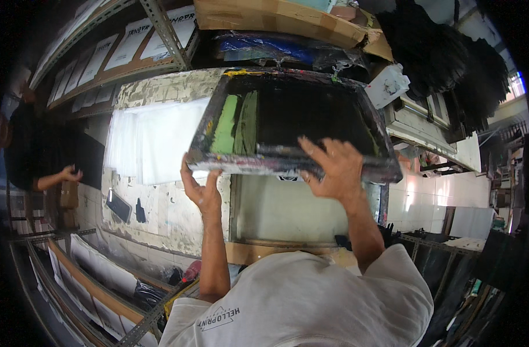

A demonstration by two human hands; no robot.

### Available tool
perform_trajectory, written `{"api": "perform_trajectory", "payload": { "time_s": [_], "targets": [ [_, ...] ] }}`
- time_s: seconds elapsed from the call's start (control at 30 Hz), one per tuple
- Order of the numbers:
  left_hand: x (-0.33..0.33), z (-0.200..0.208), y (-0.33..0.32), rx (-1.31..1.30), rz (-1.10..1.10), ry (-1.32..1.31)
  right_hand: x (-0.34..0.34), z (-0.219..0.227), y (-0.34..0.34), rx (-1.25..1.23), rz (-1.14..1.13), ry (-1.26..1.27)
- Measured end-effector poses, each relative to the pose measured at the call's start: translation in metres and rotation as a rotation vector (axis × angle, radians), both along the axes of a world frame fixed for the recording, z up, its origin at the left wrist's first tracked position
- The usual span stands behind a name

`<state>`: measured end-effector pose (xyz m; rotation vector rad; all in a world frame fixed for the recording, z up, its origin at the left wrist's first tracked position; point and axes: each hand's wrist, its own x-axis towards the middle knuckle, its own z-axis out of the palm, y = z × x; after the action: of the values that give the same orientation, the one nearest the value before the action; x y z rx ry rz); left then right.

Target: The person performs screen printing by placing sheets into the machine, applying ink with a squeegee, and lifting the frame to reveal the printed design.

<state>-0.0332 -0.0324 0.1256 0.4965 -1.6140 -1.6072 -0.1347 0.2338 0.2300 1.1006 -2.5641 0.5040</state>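
Observation:
A dark screen-printing frame (pixel 316 115), smeared with ink, is tilted with its near edge raised above the table. A bright green ink patch (pixel 224 124) and a duller green strip (pixel 248 121) lie on its left part. My left hand (pixel 203 189) grips the frame's near left corner, thumb below the edge. My right hand (pixel 337 168) is closed around the near edge, right of the middle, fingers over the top and thumb in front. Under the frame is a pale flat printing board (pixel 285 211); the raised frame hides its far part.
Left of the frame lie white sheets (pixel 166 139) on a stained table (pixel 163 222), with a phone (pixel 119 207) nearby. Shelves with white printed sheets (pixel 131 40) stand at far left, and black cloth (pixel 432 52) hangs at far right. Another person's hand (pixel 68 174) shows at left.

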Motion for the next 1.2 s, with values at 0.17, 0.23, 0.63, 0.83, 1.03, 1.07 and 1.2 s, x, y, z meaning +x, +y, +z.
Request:
{"api": "perform_trajectory", "payload": {
  "time_s": [0.17, 0.23, 0.63, 0.83, 1.03, 1.07, 1.2],
  "targets": [
    [-0.052, 0.027, -0.004, -0.14, 0.047, 0.098, -0.067, 0.058, -0.008, -0.048, 0.001, 0.071],
    [-0.065, 0.015, -0.002, -0.275, -0.02, -0.189, -0.098, 0.079, -0.011, -0.108, 0.03, 0.108],
    [-0.055, -0.115, 0.068, -0.893, 0.002, -0.596, -0.139, 0.138, -0.027, -0.117, -0.038, -0.003],
    [-0.052, -0.119, 0.07, -0.945, -0.043, -0.686, -0.14, 0.139, -0.028, -0.096, -0.037, -0.002],
    [-0.067, -0.082, 0.072, -0.668, -0.096, -0.421, -0.141, 0.141, -0.031, -0.048, -0.075, -0.04],
    [-0.07, -0.071, 0.07, -0.617, -0.083, -0.373, -0.142, 0.138, -0.031, -0.054, -0.077, -0.018],
    [-0.076, -0.053, 0.043, -0.535, -0.062, -0.366, -0.142, 0.143, -0.031, -0.054, -0.072, -0.044]
  ]
}}
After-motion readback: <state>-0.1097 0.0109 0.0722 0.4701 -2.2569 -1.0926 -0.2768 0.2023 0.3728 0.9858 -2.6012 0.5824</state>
